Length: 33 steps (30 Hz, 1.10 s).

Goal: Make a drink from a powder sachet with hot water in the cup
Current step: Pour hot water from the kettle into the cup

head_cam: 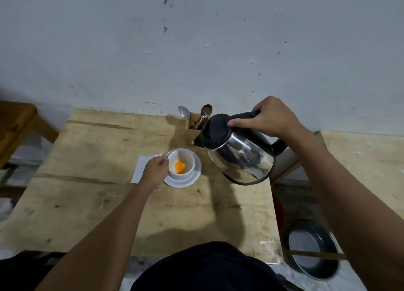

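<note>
A white cup (185, 159) stands on a white saucer (192, 178) near the middle of the wooden table (98, 203). Orange powder (179, 166) lies in the bottom of the cup. My left hand (155, 170) grips the cup at its left side, apparently at the handle. My right hand (271, 119) holds the black handle of a steel kettle (240, 155), which hangs in the air to the right of the cup, tilted with its spout toward the cup. No water is seen coming from the spout.
A white paper (140, 168) lies left of the saucer, partly under my left hand. Two spoons (196, 116) stand in a wooden holder behind the kettle by the wall. A dark round pan (312, 249) sits on the floor at right. A wooden chair (17, 124) stands at far left.
</note>
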Each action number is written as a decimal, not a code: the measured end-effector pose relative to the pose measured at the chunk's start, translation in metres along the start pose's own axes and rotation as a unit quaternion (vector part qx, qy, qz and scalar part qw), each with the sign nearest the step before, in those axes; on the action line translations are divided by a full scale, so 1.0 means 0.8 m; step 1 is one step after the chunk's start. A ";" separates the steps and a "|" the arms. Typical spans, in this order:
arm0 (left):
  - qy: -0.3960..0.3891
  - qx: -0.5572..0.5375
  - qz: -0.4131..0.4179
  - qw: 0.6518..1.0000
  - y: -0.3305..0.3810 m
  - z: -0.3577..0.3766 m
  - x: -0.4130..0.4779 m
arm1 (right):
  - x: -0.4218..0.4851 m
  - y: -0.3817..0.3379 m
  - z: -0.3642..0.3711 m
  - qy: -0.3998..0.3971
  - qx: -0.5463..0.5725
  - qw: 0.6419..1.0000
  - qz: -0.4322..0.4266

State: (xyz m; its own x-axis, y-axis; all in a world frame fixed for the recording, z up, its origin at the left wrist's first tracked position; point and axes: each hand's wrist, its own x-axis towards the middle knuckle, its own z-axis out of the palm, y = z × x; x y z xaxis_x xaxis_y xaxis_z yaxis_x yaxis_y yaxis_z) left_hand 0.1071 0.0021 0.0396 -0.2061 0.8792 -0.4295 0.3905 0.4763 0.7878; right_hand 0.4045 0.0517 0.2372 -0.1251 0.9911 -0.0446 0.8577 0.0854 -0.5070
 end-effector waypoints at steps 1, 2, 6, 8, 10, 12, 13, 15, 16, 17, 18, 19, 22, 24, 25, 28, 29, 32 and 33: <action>-0.006 -0.002 0.001 1.000 0.000 -0.001 0.001 | 0.002 -0.006 0.000 -0.006 -0.008 1.000 -0.001; -0.012 -0.003 0.002 1.000 -0.001 -0.004 0.002 | 0.004 -0.013 0.001 -0.012 -0.019 1.000 -0.003; -0.034 -0.005 0.007 0.999 -0.001 -0.011 0.002 | 0.010 -0.034 0.005 -0.039 -0.059 0.997 -0.010; -0.037 0.003 0.017 0.999 0.000 -0.013 0.002 | 0.013 -0.041 0.009 -0.047 -0.068 0.996 -0.017; -0.044 0.006 0.023 0.999 0.001 -0.014 0.002 | 0.015 -0.049 0.012 -0.049 -0.078 0.996 -0.019; -0.051 0.007 0.018 0.999 0.002 -0.016 0.001 | 0.018 -0.056 0.015 -0.050 -0.090 0.995 -0.018; -0.052 0.009 0.017 0.998 0.002 -0.016 0.002 | 0.019 -0.059 0.016 -0.052 -0.096 0.994 -0.018; -0.055 0.019 0.017 0.998 0.003 -0.018 0.001 | 0.021 -0.064 0.021 -0.057 -0.104 0.993 -0.017; -0.057 0.022 0.017 0.998 0.003 -0.018 0.000 | 0.021 -0.066 0.022 -0.059 -0.107 0.992 -0.015; -0.058 0.025 0.019 0.998 0.004 -0.018 -0.001 | 0.021 -0.068 0.024 -0.063 -0.110 0.992 -0.011; -0.059 0.027 0.020 0.998 0.005 -0.019 -0.002 | 0.022 -0.071 0.026 -0.068 -0.115 0.991 -0.009; -0.060 0.029 0.023 0.998 0.005 -0.019 -0.002 | 0.022 -0.072 0.028 -0.072 -0.120 0.990 -0.008; -0.057 0.024 0.031 0.998 0.005 -0.019 -0.002 | 0.023 -0.077 0.030 -0.080 -0.132 0.988 0.002; -0.060 0.023 0.030 0.997 0.007 -0.019 -0.003 | 0.024 -0.079 0.031 -0.082 -0.140 0.987 0.010; -0.061 0.022 0.032 0.997 0.007 -0.020 -0.003 | 0.024 -0.080 0.031 -0.081 -0.144 0.986 0.013; -0.065 0.023 0.035 0.997 0.007 -0.020 -0.002 | 0.024 -0.083 0.030 -0.084 -0.156 0.984 0.014; -0.065 0.024 0.036 0.997 0.007 -0.020 -0.002 | 0.024 -0.084 0.029 -0.088 -0.158 0.983 0.013; -0.065 0.021 0.035 0.997 0.006 -0.021 -0.001 | 0.022 -0.088 0.027 -0.098 -0.159 0.982 0.010; -0.066 0.020 0.036 0.997 0.007 -0.021 -0.002 | 0.021 -0.089 0.027 -0.099 -0.160 0.982 0.011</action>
State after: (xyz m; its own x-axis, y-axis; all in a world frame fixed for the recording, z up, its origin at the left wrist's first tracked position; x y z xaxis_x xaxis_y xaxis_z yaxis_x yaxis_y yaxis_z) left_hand 0.0946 0.0035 0.0519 -0.0577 0.9019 -0.4281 0.4357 0.4086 0.8020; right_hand 0.3306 0.0604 0.2538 -0.1729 0.9567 -0.2341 0.9698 0.1238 -0.2101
